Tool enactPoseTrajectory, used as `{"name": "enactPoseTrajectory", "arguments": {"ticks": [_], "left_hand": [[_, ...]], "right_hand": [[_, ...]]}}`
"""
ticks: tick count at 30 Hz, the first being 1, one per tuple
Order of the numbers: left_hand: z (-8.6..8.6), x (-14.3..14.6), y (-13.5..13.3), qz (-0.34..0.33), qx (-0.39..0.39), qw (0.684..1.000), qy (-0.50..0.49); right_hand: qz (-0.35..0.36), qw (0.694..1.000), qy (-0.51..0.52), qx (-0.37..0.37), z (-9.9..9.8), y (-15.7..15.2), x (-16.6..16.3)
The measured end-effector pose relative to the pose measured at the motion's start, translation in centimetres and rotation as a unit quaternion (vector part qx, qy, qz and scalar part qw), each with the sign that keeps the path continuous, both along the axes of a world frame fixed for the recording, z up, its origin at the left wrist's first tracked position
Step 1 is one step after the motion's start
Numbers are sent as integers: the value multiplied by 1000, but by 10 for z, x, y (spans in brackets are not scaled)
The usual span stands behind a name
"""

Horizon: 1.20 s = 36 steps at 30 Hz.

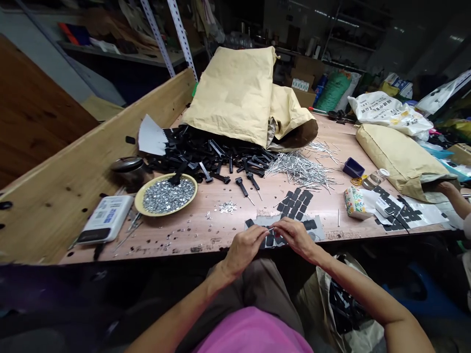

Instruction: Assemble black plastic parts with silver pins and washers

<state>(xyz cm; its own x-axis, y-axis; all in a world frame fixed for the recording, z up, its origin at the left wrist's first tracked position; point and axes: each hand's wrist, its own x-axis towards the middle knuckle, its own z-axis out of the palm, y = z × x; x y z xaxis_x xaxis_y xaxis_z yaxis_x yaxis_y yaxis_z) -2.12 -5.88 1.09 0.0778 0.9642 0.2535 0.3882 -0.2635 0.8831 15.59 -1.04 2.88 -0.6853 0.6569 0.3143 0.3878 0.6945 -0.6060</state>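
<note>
Hands together at the near edge of the table [206, 230]
The left hand [246, 246] and right hand [295, 239] both pinch a thin pin [270, 229], just above black pieces [295, 201] on a grey sheet [321, 230].

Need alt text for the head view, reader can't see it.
The left hand and right hand pinch a thin metal pin between them at the near edge of a wooden table. Beyond lie a yellow round dish of silver bits, a pile of black plastic parts, loose metal pins and a tan paper sack.
</note>
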Motion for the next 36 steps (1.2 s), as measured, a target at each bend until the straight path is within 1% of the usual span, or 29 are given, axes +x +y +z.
{"name": "enactPoseTrajectory", "arguments": {"ticks": [1, 3, 4, 5, 6, 8, 10, 11, 13, 14, 16, 19, 20, 21, 23, 25, 26, 28, 30, 31, 33, 36], "left_hand": [[2, -1, 1, -18, -51, 998, -34], [6, -3, 3, -51, -149, 983, -90], [8, -3, 3, -55, -171, 978, -103], [10, -3, 2, -48, -166, 979, -104], [11, -3, 1, -34, -136, 986, -94], [11, 0, -1, -3, -39, 998, -55], [10, 2, -4, 10, 46, 999, -14], [9, 3, -5, 10, 76, 997, 3], [7, 5, -7, 8, 119, 992, 35], [5, 5, -8, 8, 133, 990, 48], [4, 6, -8, 8, 146, 987, 67], [5, 6, -8, 9, 129, 990, 55], [5, 6, -7, 12, 112, 993, 38], [7, 6, -6, 16, 87, 996, 16], [10, 6, -5, 28, 19, 999, -33], [13, 6, -3, 36, -52, 995, -79], [15, 5, -3, 36, -81, 991, -98], [19, 5, -2, 34, -116, 985, -127], [21, 6, -2, 33, -126, 982, -136], [21, 6, -2, 35, -123, 983, -133], [21, 7, -3, 37, -105, 987, -114], [17, 11, -5, 46, -47, 995, -77]], "right_hand": [[13, 1000, 4, 25, 0, 0, 1], [38, 996, -1, 75, 1, 0, 2], [44, 994, -10, 95, 2, 0, 2], [44, 992, -22, 113, 2, 0, 1], [38, 990, -36, 131, 3, 0, 0], [15, 983, -67, 173, 3, 1, -3], [1, 972, -96, 212, 3, 1, -5], [1, 969, -106, 223, 3, 2, -6], [9, 971, -107, 214, 1, 2, -7], [10, 976, -98, 194, 0, 2, -7], [-6, 990, -75, 124, -3, 1, -9], [-52, 996, -72, -9, -4, -2, -13], [-66, 993, -85, -40, -4, -4, -13], [-82, 990, -100, -54, -2, -5, -14], [-120, 985, -119, -39, 2, -6, -13], [-147, 985, -94, -6, 8, -5, -9], [-144, 987, -67, 2, 11, -4, -7], [-101, 995, -14, 0, 15, -2, -3], [-57, 998, 7, 8, 16, 0, -1], [-46, 999, 3, 23, 16, 0, 0], [-44, 996, -23, 75, 14, 0, -2], [-64, 980, -77, 170, 7, -2, -8]]}}
